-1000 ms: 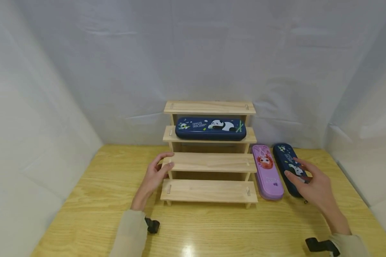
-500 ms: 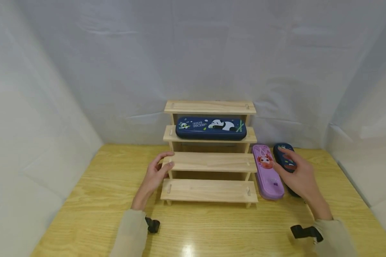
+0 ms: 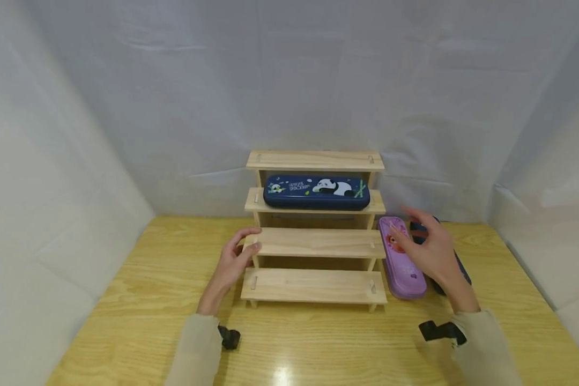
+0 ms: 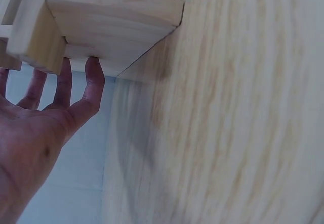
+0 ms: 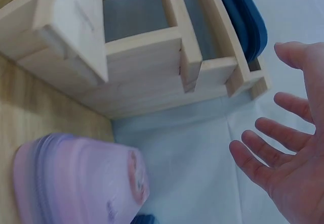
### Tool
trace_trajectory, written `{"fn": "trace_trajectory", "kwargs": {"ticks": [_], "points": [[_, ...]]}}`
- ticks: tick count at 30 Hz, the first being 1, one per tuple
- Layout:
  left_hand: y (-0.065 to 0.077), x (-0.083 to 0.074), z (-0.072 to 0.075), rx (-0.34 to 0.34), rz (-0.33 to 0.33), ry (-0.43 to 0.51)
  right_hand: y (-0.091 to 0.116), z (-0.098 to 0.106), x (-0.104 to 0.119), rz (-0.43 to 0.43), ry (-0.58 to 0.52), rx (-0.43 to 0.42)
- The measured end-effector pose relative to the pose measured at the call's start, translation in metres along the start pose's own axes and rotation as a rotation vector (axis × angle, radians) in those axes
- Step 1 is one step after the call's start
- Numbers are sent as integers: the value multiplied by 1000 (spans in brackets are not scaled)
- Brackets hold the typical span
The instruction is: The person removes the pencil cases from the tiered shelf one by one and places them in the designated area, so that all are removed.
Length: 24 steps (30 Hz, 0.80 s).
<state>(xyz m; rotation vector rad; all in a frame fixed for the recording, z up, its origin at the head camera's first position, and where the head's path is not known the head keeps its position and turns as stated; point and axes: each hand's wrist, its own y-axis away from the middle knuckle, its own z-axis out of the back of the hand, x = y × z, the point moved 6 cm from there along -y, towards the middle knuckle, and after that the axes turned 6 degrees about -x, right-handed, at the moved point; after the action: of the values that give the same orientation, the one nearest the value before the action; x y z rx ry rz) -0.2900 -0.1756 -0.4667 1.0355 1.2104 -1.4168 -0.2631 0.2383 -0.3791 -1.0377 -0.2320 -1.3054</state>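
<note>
A stepped wooden shelf rack [image 3: 313,287] stands on the table. My left hand [image 3: 229,262] grips the left end of its third board, thumb on top; in the left wrist view the fingertips [image 4: 93,64] touch the side panel. A navy panda pencil case [image 3: 316,193] lies across the second board from the top. To the right of the rack lies a purple pencil case [image 3: 405,276] with a cartoon girl. Beside it another navy pencil case [image 3: 463,268] is mostly hidden by my right hand [image 3: 436,254], which is above the two cases, fingers spread, holding nothing.
The wooden table [image 3: 299,348] extends on both sides and in front of the rack. A pale sheet [image 3: 313,75] hangs behind it and along both sides. Black camera mounts [image 3: 229,338] sit at both wrists.
My right hand has moved left and up, from over the right navy pencil case toward the purple one. My left hand, the rack and the cases have stayed where they were.
</note>
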Motion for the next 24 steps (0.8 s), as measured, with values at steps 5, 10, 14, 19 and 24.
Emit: {"fn": "trace_trajectory", "kwargs": {"ticks": [5,10,14,19,24], "points": [[1,-1,0,0,-3,-4,-10,-7,11,35,-44,2],[1,0,0,1,-1,-2,-21,-13,25,143,-68,-29],[1,0,-1,0,-1,-2,-29,-20,35,238,-94,-43],[2,-1,-1,-1,-4,2,-37,-30,43,292,-130,-34],[2,-2,0,-5,-13,2,-44,-39,47,308,-131,-24]]}}
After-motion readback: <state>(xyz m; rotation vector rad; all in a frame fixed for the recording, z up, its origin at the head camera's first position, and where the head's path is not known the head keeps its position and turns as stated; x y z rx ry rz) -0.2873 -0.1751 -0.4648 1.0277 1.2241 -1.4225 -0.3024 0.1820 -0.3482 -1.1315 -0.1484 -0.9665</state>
